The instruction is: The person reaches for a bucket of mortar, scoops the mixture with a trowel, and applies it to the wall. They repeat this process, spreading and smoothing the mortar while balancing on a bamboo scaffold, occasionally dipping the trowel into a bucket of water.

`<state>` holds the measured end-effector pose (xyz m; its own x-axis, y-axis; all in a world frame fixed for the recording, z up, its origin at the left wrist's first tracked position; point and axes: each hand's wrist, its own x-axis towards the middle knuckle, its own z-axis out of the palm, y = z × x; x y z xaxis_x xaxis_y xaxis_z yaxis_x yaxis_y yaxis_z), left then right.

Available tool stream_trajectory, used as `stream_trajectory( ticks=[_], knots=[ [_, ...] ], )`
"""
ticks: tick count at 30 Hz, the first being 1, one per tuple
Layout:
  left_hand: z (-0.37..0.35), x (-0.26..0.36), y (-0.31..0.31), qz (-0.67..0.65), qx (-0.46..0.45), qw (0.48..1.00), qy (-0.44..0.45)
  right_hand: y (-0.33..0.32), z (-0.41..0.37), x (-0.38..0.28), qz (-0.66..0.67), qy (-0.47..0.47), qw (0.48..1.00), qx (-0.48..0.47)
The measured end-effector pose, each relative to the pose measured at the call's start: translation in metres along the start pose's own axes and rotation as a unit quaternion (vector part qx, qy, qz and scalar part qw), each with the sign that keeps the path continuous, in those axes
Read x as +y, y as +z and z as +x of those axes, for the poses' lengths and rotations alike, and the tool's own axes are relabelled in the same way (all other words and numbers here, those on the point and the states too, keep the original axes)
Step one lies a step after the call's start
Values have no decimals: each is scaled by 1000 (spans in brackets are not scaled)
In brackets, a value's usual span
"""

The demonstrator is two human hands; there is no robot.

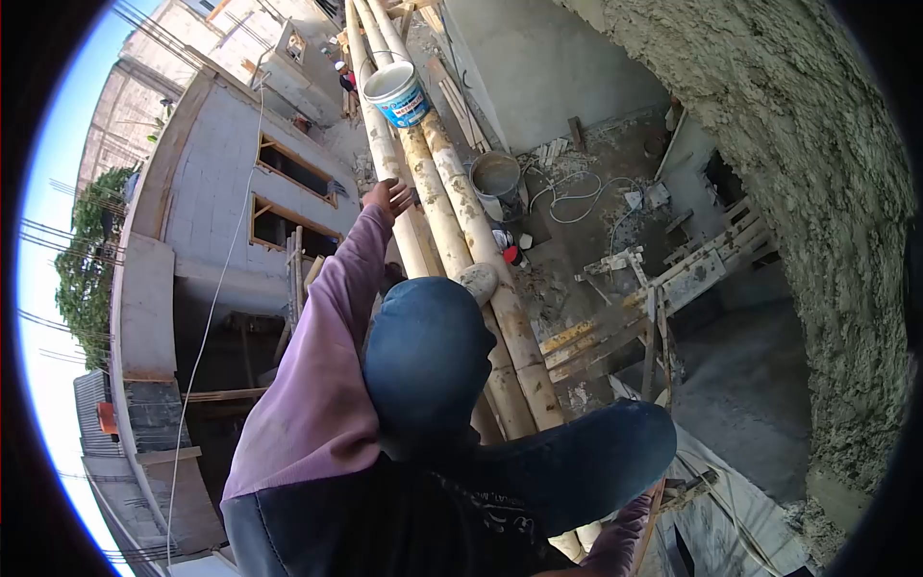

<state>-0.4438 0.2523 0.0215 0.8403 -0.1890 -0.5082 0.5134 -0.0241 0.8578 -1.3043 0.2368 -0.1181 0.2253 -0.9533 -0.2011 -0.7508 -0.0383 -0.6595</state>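
Observation:
My left hand (pixel 389 199) is stretched forward over the outer bamboo pole (pixel 409 236), fingers apart, holding nothing that shows. Just beyond it, a white and blue bucket (pixel 409 106) sits on the poles. My legs are bent over the bamboo, one foot (pixel 477 284) resting on it. Of my right arm only a purple sleeve (pixel 620 539) appears at the bottom right, beside the thin edge of a brown board (pixel 652 514); the hand itself is hidden.
Rough wet-looking plaster covers the wall (pixel 798 173) on the right. Far below are a grey tub (pixel 496 175), a pale hose (pixel 577 197) and wooden scaffolding (pixel 673 279). A person in a white helmet (pixel 346 77) is at the far end. A block building (pixel 212 183) stands left.

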Motion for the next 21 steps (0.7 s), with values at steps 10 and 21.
stream_trajectory(
  ticks=[10,21],
  knots=[
    [222,81,74,-239,-31,969,44,-39,110,-71,-164,-2,982,-89],
    [388,134,96,-129,-45,991,11,-7,216,-292,-180,-7,983,-47]
  ],
)
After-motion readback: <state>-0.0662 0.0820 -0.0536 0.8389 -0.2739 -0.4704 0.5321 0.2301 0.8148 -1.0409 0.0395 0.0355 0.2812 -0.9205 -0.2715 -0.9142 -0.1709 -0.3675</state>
